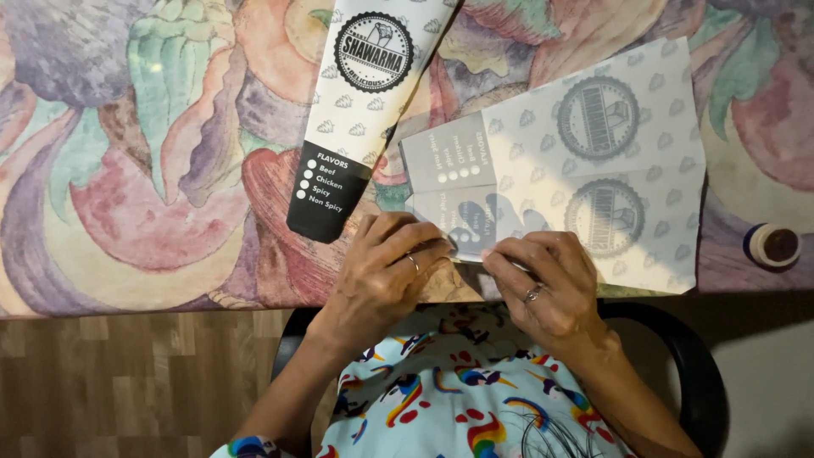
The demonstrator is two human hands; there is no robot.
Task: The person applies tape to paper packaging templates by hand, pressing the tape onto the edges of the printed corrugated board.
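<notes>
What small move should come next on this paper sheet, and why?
Probably run the left hand fingertips along the fold at the near corner of the flat printed sheet while the right hand pins it. Both hands rest on that folded corner at the table edge; a finished sleeve lies alongside.

I see the white-and-black finished paper sleeve (356, 110) lying on the patterned surface (127, 170) left of the flat translucent printed paper sheet (593, 153), small round bottle (772, 246) far right

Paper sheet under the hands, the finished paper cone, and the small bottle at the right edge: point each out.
paper sheet (593, 161), head view, on its flat printed middle.
paper cone (356, 110), head view, on its white patterned body.
small bottle (773, 245), head view, on its round top.
</notes>
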